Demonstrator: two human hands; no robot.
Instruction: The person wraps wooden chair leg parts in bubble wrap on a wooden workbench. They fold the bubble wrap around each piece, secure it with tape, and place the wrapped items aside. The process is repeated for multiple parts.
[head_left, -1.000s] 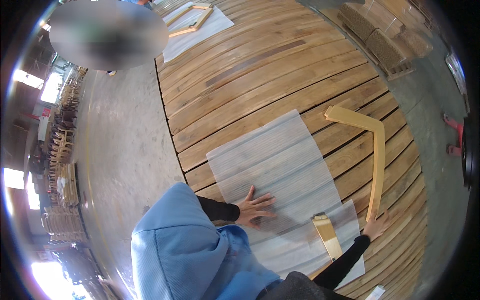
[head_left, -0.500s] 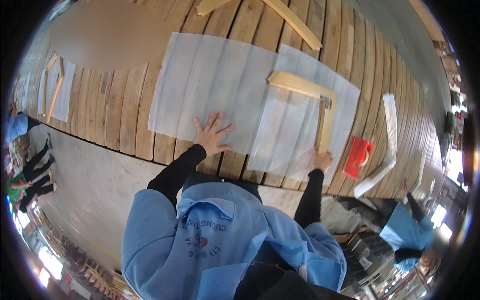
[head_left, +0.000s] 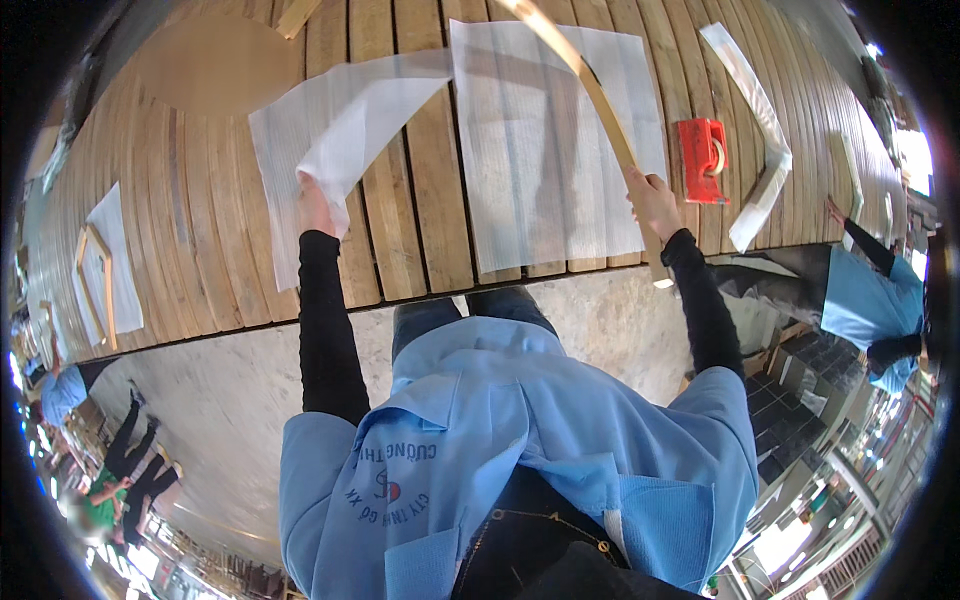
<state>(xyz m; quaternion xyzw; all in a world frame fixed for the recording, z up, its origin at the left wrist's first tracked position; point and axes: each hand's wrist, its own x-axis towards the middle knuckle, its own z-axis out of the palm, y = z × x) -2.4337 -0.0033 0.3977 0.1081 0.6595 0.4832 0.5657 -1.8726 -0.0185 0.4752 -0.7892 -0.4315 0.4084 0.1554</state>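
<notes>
My left hand [head_left: 315, 208] is closed on the near edge of a thin white foam sheet [head_left: 350, 120], which is lifted and folded over toward the far side. In my right hand [head_left: 655, 205] is an angled wooden piece [head_left: 607, 112], gripped near its lower end. It is raised and slanted, with its far arm blurred and running off the top edge. Beneath it, a second white foam sheet [head_left: 515, 200] lies flat on the slatted wooden table [head_left: 385, 235]. Just right of that sheet sits a red tape dispenser [head_left: 697, 165] with a roll of tape.
A bent piece in white wrapping [head_left: 752, 100] lies beyond the dispenser. At the far left, an angled wooden piece [head_left: 108, 270] rests on another sheet. Part of a wooden piece [head_left: 297, 17] shows at the top. A co-worker in blue [head_left: 870, 290] stands along the table at right.
My right hand has lifted the angled wooden piece off the sheet. My left hand, spread flat before, has closed on its sheet and drawn it left, apart from the other. The view has shifted.
</notes>
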